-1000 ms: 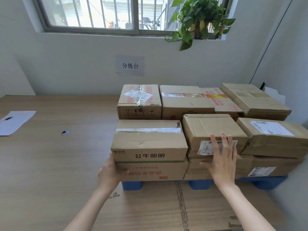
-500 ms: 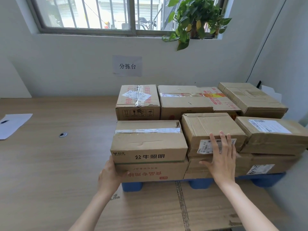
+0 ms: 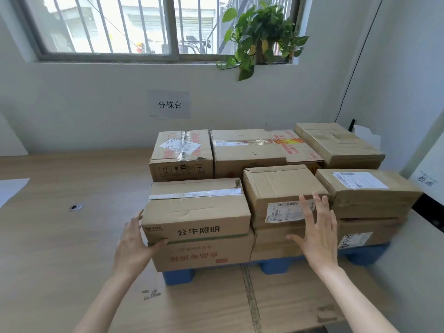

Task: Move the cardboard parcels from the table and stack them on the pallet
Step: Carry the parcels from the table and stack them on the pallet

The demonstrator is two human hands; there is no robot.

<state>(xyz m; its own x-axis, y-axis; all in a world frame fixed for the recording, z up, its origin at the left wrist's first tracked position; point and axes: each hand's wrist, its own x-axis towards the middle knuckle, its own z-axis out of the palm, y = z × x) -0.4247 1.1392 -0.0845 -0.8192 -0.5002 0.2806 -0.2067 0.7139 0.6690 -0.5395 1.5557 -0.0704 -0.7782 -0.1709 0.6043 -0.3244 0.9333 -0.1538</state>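
Note:
Several cardboard parcels sit in two layers on a blue pallet point(image 3: 177, 276). The front-left top one is a taped parcel point(image 3: 195, 207) with black print, resting on a red-printed parcel point(image 3: 204, 254). My left hand point(image 3: 133, 243) grips the taped parcel's lower left front corner, thumb on its front face. My right hand point(image 3: 317, 234) is open with fingers spread, just in front of the middle parcel point(image 3: 276, 186) and its white label. A labelled parcel point(image 3: 365, 193) sits to the right. More parcels point(image 3: 252, 152) fill the back row.
The pallet stands on flattened cardboard point(image 3: 288, 304) on a wooden table point(image 3: 60, 236). A white sheet point(image 3: 12, 188) and a cable hole point(image 3: 76, 207) are at the left. A wall with a paper sign point(image 3: 169, 105) rises behind. A plant point(image 3: 262, 37) hangs from the windowsill.
My left hand has slid up from the red-printed parcel to the taped parcel's corner. My right hand has come slightly off the middle parcel's front and spread its fingers.

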